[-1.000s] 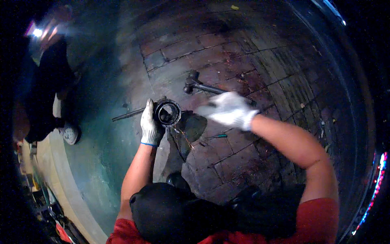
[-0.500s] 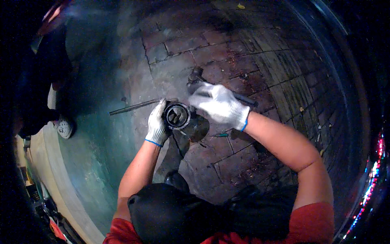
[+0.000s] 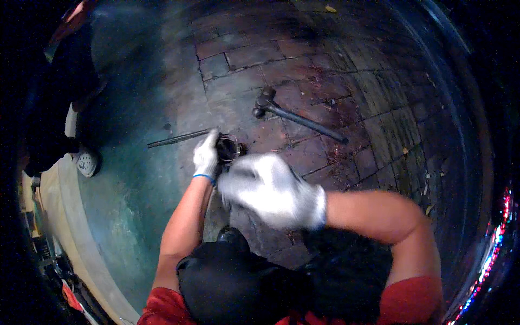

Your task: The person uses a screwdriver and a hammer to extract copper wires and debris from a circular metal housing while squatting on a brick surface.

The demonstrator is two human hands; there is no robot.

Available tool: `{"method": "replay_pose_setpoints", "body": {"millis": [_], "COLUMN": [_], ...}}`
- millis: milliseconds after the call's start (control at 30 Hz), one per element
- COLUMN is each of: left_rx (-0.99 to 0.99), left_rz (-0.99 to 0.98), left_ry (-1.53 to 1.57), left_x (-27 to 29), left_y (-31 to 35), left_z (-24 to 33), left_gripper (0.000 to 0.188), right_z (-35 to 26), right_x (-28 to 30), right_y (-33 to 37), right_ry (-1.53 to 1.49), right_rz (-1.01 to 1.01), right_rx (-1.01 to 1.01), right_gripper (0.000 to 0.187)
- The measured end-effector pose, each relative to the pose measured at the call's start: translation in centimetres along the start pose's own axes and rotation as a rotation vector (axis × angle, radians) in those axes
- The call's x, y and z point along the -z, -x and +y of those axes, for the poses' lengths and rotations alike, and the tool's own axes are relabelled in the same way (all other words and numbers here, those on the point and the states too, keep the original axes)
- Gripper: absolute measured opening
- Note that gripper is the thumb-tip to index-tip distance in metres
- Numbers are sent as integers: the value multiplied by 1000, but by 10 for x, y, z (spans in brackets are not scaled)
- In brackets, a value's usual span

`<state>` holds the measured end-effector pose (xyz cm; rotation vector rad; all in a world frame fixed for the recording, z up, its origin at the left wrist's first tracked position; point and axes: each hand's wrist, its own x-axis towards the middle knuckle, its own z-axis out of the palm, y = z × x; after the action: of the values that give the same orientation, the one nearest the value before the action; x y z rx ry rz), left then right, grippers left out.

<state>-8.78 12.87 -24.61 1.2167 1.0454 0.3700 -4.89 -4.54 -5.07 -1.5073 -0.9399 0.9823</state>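
Observation:
My left hand, in a white knit glove, is closed on the left side of a dark, round, hollow metal part with a ring-shaped rim. My gloved right hand is just below and to the right of that part, nearer to me. Motion smears its fingers, so whether it holds anything cannot be made out. A ball-peen hammer lies on the paving beyond my right hand, its head toward the upper left. To the left of the round part, a thin metal bar lies on the ground.
Brick paving covers the middle and right, and a smooth greenish floor the left. Another person's foot in a light, perforated shoe stands at the left. Tools and boxes crowd the lower left edge.
My right hand has swung from beside the hammer down toward me, uncovering the whole hammer. The round part has tipped in my left hand, and its opening looks darker.

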Motion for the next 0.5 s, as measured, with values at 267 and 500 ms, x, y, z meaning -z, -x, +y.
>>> {"method": "replay_pose_setpoints", "body": {"millis": [267, 500], "left_rx": [101, 114], "left_rz": [-59, -79], "left_ry": [670, 628], "left_x": [91, 86], "left_y": [-60, -49], "left_z": [-26, -11], "left_gripper": [35, 31], "right_z": [-22, -1], "right_x": [101, 194], "right_y": [64, 110], "right_ry": [858, 351], "right_rz": [167, 921], "right_rx": [152, -395], "right_gripper": [12, 21]}}
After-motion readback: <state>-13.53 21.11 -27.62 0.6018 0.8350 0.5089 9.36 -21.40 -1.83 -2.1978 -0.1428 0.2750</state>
